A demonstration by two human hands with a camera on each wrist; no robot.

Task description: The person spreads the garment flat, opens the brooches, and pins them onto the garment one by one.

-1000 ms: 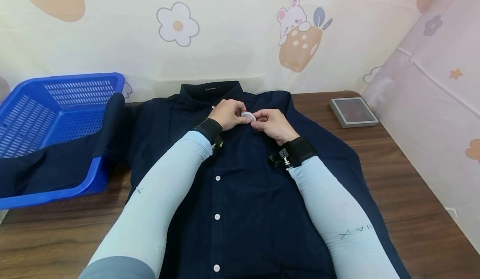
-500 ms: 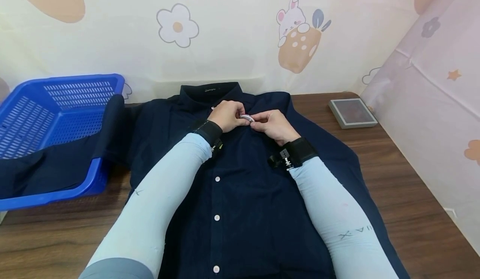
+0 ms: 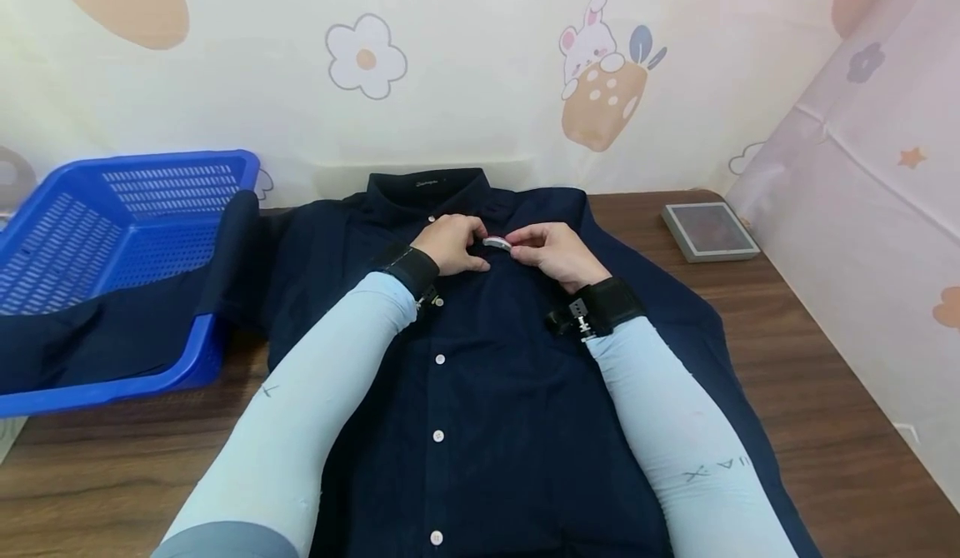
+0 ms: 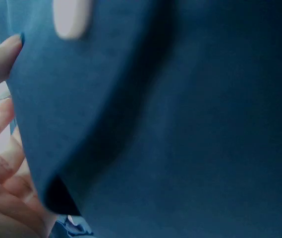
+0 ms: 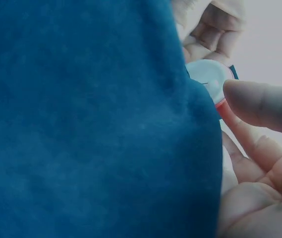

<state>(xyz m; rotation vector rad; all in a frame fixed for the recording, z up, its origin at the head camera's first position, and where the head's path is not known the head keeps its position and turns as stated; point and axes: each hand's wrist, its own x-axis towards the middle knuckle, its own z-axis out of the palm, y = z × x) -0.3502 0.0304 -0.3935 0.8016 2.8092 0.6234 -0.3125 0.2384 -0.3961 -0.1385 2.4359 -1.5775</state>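
Observation:
A dark navy button-up shirt (image 3: 510, 408) lies spread front up, its collar at the back. At its upper chest my right hand (image 3: 558, 254) pinches the edge of a small round badge (image 3: 497, 243) between thumb and forefinger. In the right wrist view the badge (image 5: 211, 74) shows a pale face and a red rim beside a fold of cloth; whether it is fastened I cannot tell. Just left of it, my left hand (image 3: 450, 244) rests on the shirt, thumb and forefinger apart. The left wrist view has its thumb (image 4: 2, 62) by the shirt's raised edge.
A blue plastic basket (image 3: 198, 358) stands at the left, with one shirt sleeve (image 3: 112, 325) draped over its rim into it. A grey flat box with a clear lid (image 3: 710, 230) lies at the back right of the wooden table (image 3: 817, 375). Patterned curtains hang behind and at the right.
My left thumb has come away from the badge and moved down, widening its gap to the forefinger. The badge has tilted flatter. My right hand still pinches it.

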